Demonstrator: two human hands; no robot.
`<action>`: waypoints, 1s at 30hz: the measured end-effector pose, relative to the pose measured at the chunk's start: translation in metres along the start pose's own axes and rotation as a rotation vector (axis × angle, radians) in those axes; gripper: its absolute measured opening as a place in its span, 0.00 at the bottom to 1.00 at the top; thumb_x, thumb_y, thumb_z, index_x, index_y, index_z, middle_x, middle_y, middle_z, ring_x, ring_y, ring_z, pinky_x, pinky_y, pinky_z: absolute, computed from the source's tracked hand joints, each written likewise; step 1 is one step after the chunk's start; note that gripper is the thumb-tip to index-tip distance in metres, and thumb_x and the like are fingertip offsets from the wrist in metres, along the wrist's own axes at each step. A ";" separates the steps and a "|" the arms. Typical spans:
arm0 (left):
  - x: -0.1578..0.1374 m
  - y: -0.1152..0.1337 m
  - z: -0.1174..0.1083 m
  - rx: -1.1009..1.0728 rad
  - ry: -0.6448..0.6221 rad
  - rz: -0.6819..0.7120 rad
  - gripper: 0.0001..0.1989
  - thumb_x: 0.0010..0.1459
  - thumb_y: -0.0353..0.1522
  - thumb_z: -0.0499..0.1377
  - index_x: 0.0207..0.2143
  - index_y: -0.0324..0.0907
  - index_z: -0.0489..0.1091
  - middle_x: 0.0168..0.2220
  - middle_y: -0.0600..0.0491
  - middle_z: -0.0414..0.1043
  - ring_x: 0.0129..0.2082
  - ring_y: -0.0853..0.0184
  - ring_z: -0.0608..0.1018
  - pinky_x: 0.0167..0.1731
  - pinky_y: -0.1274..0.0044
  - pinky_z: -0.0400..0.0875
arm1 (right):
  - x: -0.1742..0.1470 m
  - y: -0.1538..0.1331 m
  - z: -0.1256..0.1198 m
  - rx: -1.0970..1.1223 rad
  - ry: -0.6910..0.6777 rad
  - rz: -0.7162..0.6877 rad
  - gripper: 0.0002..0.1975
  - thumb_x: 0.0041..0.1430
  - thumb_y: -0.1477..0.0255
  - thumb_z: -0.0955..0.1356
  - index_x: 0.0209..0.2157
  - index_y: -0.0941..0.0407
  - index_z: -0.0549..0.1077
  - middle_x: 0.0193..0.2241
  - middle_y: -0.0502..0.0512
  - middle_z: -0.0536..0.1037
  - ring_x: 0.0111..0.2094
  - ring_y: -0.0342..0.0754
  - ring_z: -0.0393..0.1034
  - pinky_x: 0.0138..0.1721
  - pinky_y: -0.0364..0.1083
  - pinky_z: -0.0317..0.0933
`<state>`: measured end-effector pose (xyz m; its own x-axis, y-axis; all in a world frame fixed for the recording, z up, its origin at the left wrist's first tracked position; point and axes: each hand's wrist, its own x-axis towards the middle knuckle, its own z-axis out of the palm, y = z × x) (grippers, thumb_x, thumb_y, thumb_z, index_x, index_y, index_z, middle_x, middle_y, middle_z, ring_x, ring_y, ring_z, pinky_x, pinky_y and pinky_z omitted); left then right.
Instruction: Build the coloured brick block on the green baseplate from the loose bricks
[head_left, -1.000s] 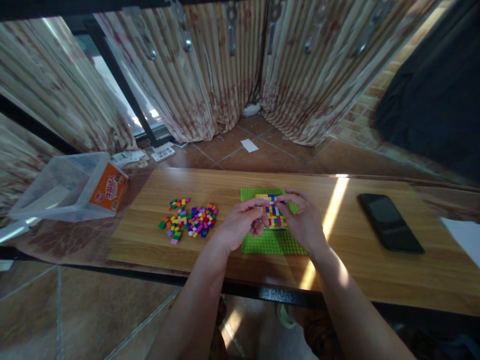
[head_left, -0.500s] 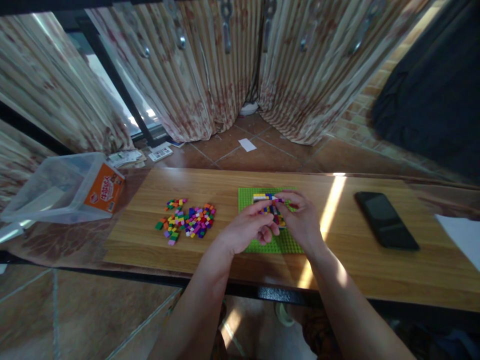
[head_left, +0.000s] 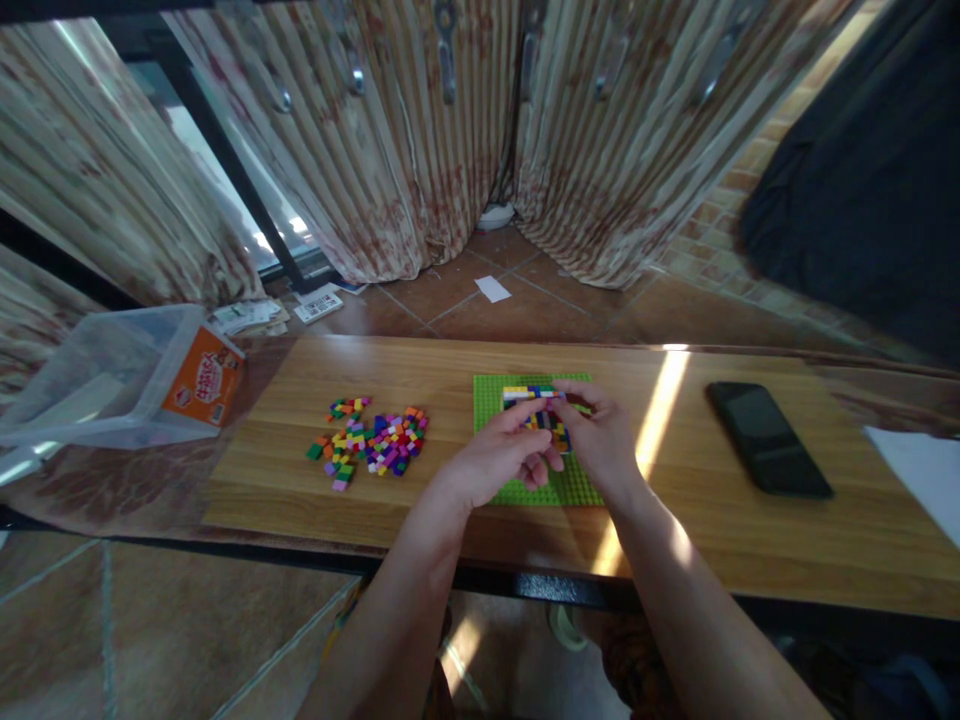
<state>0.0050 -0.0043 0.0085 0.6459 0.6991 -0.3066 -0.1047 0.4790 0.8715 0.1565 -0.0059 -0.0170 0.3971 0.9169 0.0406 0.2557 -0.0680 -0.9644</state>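
Note:
A green studded baseplate (head_left: 486, 392) lies on the wooden table with a block of multicoloured toy bricks (head_left: 517, 393) built up on it. Over that block my left hand (head_left: 501, 455) reaches in from the left. Its index finger is stretched out to the bricks, the thumb stands apart, and the other fingers are loosely bent. From the right, my right hand (head_left: 606, 440) is closed in a pinch at a small pinkish-purple brick (head_left: 553, 402), beside the left index fingertip. My fingers cover part of the build.
Loose coloured bricks (head_left: 390, 442) lie in a pile to the left. Beyond them stands a clear plastic bin (head_left: 112, 375) with an orange label. A black phone (head_left: 769, 438) rests at the right, near a white sheet (head_left: 911, 475). Curtains hang behind the table.
The view has shifted slightly. Both hands stay over the baseplate, with the fingertips moving only a little at the bricks.

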 end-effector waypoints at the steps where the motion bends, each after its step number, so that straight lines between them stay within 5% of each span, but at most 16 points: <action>1: 0.000 0.000 0.000 0.003 0.001 -0.001 0.33 0.58 0.31 0.56 0.65 0.38 0.53 0.25 0.53 0.73 0.16 0.75 0.70 0.19 0.82 0.58 | 0.000 -0.001 0.000 -0.007 0.001 0.001 0.14 0.51 0.69 0.69 0.40 0.56 0.78 0.35 0.57 0.80 0.35 0.49 0.75 0.37 0.50 0.69; 20: -0.001 -0.002 0.003 -0.015 0.050 -0.008 0.32 0.58 0.31 0.57 0.64 0.38 0.54 0.24 0.55 0.72 0.16 0.75 0.70 0.19 0.82 0.62 | 0.000 0.005 0.007 -0.057 0.070 -0.086 0.15 0.52 0.68 0.68 0.40 0.57 0.79 0.34 0.58 0.81 0.34 0.49 0.76 0.37 0.51 0.70; 27: -0.004 0.006 -0.002 -0.277 0.228 0.074 0.13 0.62 0.33 0.56 0.45 0.33 0.70 0.30 0.48 0.76 0.27 0.72 0.78 0.31 0.79 0.72 | -0.009 -0.002 -0.001 -0.143 0.105 -0.296 0.11 0.57 0.66 0.67 0.40 0.54 0.78 0.40 0.57 0.79 0.41 0.50 0.74 0.43 0.53 0.69; 30: -0.003 0.011 -0.005 -0.359 0.255 0.089 0.13 0.63 0.36 0.55 0.40 0.33 0.72 0.32 0.46 0.77 0.32 0.69 0.79 0.38 0.77 0.73 | -0.017 -0.015 -0.003 -0.194 0.093 -0.442 0.09 0.59 0.69 0.66 0.39 0.53 0.78 0.44 0.57 0.76 0.47 0.51 0.71 0.50 0.55 0.65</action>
<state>-0.0014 0.0014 0.0170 0.4203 0.8328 -0.3603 -0.4359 0.5336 0.7248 0.1484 -0.0220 -0.0028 0.2881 0.8361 0.4669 0.5736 0.2398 -0.7833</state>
